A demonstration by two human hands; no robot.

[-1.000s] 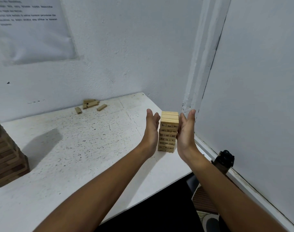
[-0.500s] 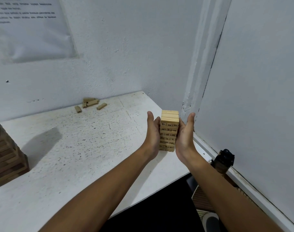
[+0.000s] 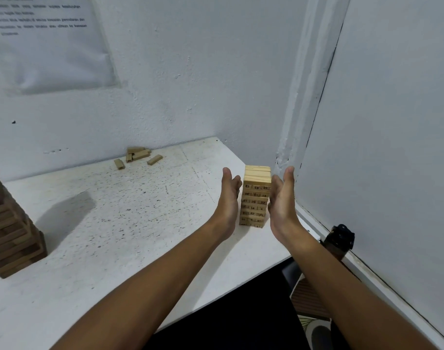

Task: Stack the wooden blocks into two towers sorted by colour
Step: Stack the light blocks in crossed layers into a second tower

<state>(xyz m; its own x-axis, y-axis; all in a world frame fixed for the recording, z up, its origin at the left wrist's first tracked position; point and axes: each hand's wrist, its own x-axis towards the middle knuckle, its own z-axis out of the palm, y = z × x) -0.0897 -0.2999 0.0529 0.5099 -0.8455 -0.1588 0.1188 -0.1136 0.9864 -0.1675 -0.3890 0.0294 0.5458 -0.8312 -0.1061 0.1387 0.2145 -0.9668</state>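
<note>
While the light tower (image 3: 255, 195) stands near the right edge of the white table (image 3: 130, 223), close to the corner of the walls, it is flanked in the head view by both hands. The left hand (image 3: 228, 198) is held flat at its left side and the right hand (image 3: 281, 198) flat at its right side, fingers straight and extended upward; nothing is gripped. Whether the palms actually touch the block faces cannot be told, though a thin gap seems to show on the left. The step in hand is judged to be the squaring-up of this tower's sides. A darker tower (image 3: 11, 231) is seen at the far left edge of the table, well apart. Several loose light blocks (image 3: 137, 156) are left lying by the back wall. For the next move, a reach across to those blocks is called for, each to be pinched singly and laid gently on the light tower's top, lest the stack be knocked askew.
</note>
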